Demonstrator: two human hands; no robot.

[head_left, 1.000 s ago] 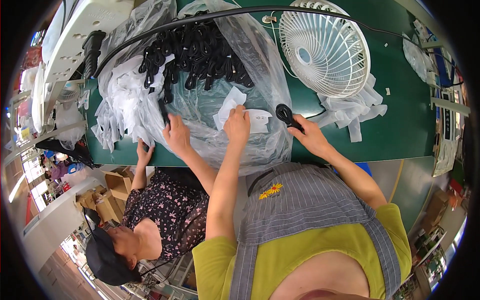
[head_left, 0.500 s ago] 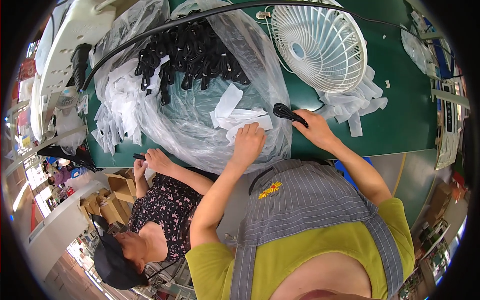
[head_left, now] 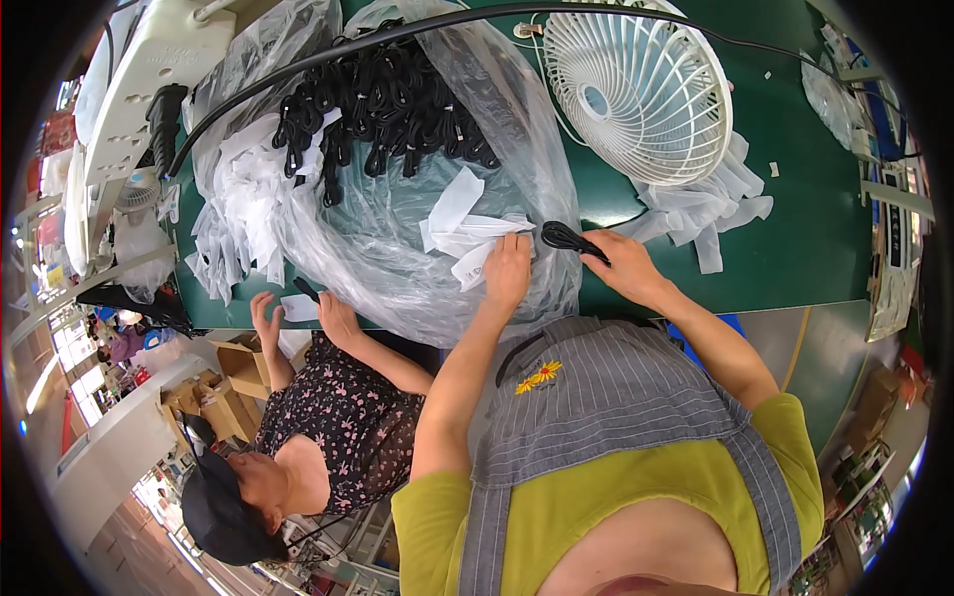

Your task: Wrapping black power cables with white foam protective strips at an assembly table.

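Observation:
My right hand point(head_left: 628, 268) is closed round a coiled black cable point(head_left: 568, 238), whose looped end sticks out to the left of the fingers. To its left, my left hand point(head_left: 509, 273) has its fingers bent together on the edge of several loose white slips point(head_left: 459, 236). These slips lie on a large clear plastic bag point(head_left: 397, 278). Farther back in the bag is a heap of bundled black cables point(head_left: 397, 109).
A white fan point(head_left: 636, 99) lies at the back right, with more white slips point(head_left: 711, 214) beside it. At left are a pile of white slips point(head_left: 243, 214) and a white power strip point(head_left: 149, 79). A co-worker's hand point(head_left: 338, 320) holds a black cable piece near the table edge.
My left hand has moved slightly right and away from me over the slips, which have shifted. My right hand stays almost still with the cable. The co-worker's hands have moved apart.

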